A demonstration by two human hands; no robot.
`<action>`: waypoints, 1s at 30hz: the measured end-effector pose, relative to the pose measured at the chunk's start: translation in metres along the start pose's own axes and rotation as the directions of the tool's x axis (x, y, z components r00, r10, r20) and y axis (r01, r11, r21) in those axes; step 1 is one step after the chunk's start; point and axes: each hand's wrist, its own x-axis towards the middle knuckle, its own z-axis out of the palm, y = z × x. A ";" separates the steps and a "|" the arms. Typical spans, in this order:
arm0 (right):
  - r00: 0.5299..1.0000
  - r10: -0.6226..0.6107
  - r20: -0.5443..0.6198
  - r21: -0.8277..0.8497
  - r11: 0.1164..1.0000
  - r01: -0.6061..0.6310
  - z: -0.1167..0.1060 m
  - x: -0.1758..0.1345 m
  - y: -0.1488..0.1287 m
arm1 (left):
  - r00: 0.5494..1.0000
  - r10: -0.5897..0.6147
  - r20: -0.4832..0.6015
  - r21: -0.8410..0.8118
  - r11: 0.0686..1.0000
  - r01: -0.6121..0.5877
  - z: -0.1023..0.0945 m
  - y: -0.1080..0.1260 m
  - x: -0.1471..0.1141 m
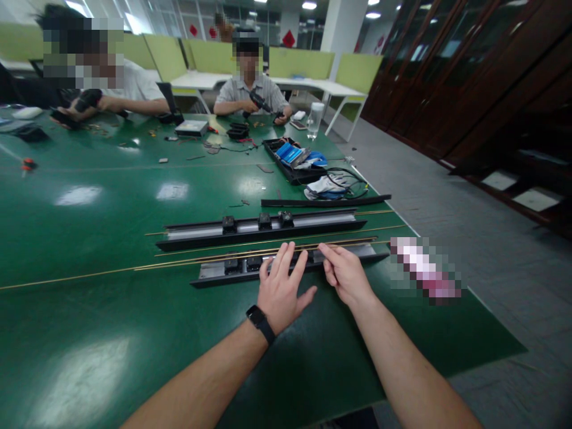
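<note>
My left hand [282, 292], with a black watch on its wrist, lies open with its fingers stretched over thin brass-coloured rods [196, 260]. The rods run lengthwise above the nearer black channel [214, 271], which has a pale inner face and small black blocks [232, 264] inside. My right hand [346, 271] is closed in a pinch at the rods, right of my left hand. Its fingertips partly hide what they grip. Just behind lies a second black channel [263, 229] with several black blocks, and another brass-coloured rod [379, 230] lies between the two channels.
Behind the channels are a black strip [326, 201], work gloves [328, 186] and a black tray [274, 154] holding a blue pack. A clear cup [315, 119] stands farther back. Two people work with tools across the green table [111, 238]. The table's edge runs along the right.
</note>
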 end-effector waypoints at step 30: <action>1.000 0.015 -0.026 0.073 0.997 -0.013 0.002 -0.001 -0.002 | 1.000 -0.001 0.001 0.013 1.000 0.001 -0.001 0.001 0.001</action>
